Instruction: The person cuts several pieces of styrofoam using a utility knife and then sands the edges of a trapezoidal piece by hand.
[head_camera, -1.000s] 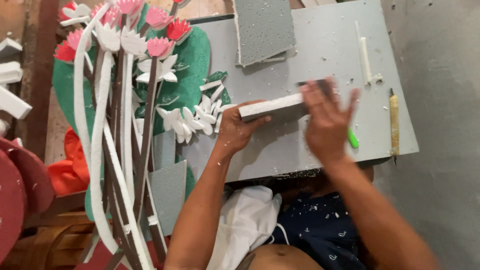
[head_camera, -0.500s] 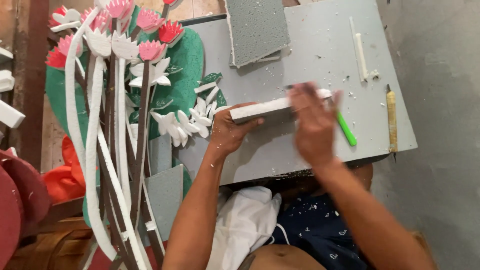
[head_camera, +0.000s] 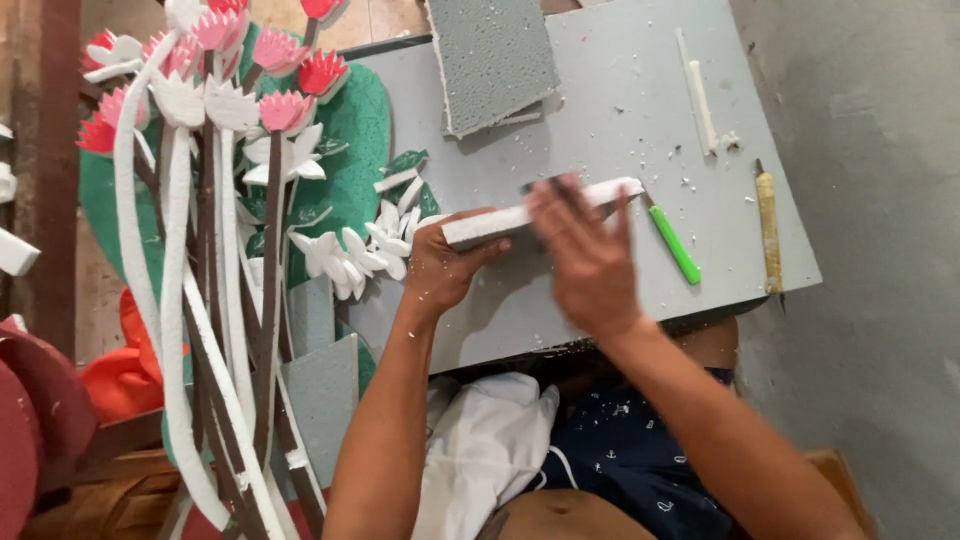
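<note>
A grey concrete wall (head_camera: 880, 250) at right; tiled floor (head_camera: 390, 20) beyond the board.

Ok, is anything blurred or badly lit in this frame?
Head view: the right hand is smeared by motion; the left hand, the white foam strip and the green knife stay sharp; light is soft and even, no glare.

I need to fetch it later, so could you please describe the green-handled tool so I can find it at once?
Start at the grey board across the person's lap. Just beyond the right hand, past the white foam strip, lies the green-handled tool. It alone is bright green; the tool nearer the board's edge is yellowish.
</note>
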